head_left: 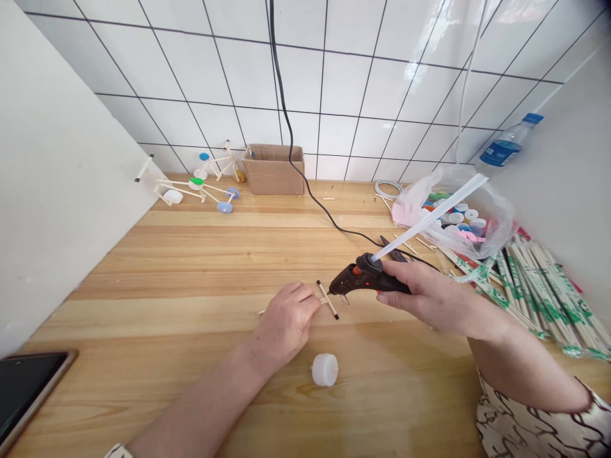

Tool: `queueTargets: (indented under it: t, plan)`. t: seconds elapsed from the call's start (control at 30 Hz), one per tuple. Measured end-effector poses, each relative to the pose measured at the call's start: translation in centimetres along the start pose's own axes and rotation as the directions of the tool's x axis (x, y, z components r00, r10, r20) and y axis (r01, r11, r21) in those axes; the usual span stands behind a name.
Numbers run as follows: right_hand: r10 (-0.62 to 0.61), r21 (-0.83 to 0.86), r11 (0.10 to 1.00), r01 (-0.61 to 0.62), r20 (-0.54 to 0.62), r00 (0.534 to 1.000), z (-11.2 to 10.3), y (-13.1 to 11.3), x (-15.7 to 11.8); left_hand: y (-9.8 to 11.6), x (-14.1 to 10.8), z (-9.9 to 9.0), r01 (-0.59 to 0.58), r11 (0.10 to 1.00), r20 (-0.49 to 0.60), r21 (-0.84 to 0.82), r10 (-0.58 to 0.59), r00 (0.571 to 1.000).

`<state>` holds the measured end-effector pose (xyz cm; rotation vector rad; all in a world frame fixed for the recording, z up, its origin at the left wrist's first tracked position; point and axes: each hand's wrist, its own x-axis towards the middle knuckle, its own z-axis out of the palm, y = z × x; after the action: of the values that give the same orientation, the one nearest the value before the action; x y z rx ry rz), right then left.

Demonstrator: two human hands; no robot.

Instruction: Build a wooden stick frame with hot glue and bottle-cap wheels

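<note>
My left hand [289, 324] rests on the wooden tabletop [200, 280], its fingers gripping a small frame of thin bamboo sticks [327, 300] with dark-tipped ends. My right hand [420, 292] is shut around the handle of a black hot glue gun [365, 277]. A long translucent glue stick [429, 216] runs from the back of the gun. The nozzle sits just above the stick joint, very close to it. A white plastic bottle-cap wheel [325, 369] lies on the wood below my hands.
Finished stick-and-cap vehicle models [195, 189] stand at the back left near a cardboard box [274, 170]. A black cable [310, 194] crosses the table. A plastic bag of caps [458, 219], bundled chopsticks [539, 292] and a phone [28, 388] lie around.
</note>
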<state>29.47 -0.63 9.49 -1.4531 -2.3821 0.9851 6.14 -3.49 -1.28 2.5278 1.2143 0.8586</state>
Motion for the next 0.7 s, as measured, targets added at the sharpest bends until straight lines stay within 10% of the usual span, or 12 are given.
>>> queueTargets:
  t: [0.23, 0.43, 0.7]
  plan:
    - [0.022, 0.301, 0.954, -0.004, -0.056, 0.998, -0.9, 0.6, 0.2, 0.2, 0.2, -0.1, -0.014, 1.0, -0.019, 0.011, 0.014, 1.0]
    - [0.128, 0.67, 0.739, 0.065, -0.235, 0.963, -0.6, 3.1, 2.7, 0.2, 0.2, -0.1, -0.024, 0.999, -0.03, 0.038, 0.025, 0.999]
    - [0.245, 0.623, 0.782, -0.029, -0.263, 0.933, 1.2, 4.7, 10.0, 0.1, 0.2, 0.0, -0.032, 0.997, -0.032, 0.076, 0.034, 0.999]
